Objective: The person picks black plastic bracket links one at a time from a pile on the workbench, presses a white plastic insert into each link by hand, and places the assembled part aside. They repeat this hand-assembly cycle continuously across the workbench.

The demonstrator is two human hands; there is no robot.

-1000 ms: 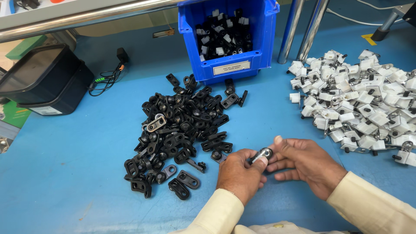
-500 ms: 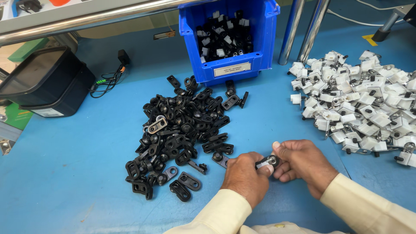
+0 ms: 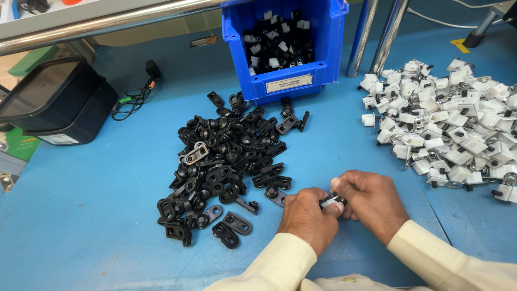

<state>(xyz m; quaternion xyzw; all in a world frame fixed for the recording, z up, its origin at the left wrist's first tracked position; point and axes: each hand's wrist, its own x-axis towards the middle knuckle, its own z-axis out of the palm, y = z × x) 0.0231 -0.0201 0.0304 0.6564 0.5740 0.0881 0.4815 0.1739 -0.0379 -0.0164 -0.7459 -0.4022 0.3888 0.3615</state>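
On the blue table [image 3: 81,215], head view: the left hand [image 3: 306,218] and right hand [image 3: 371,202] meet low at centre, fingers of both clamped together on a small black and metal part [image 3: 332,200]. A heap of black parts [image 3: 226,167] lies just left; white parts [image 3: 452,124] right; a blue bin [image 3: 285,43] behind.

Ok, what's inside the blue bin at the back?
The blue bin holds a jumble of small black and white parts, piled loosely. Its front wall hides the lower layers, so how deep the pile goes cannot be seen.
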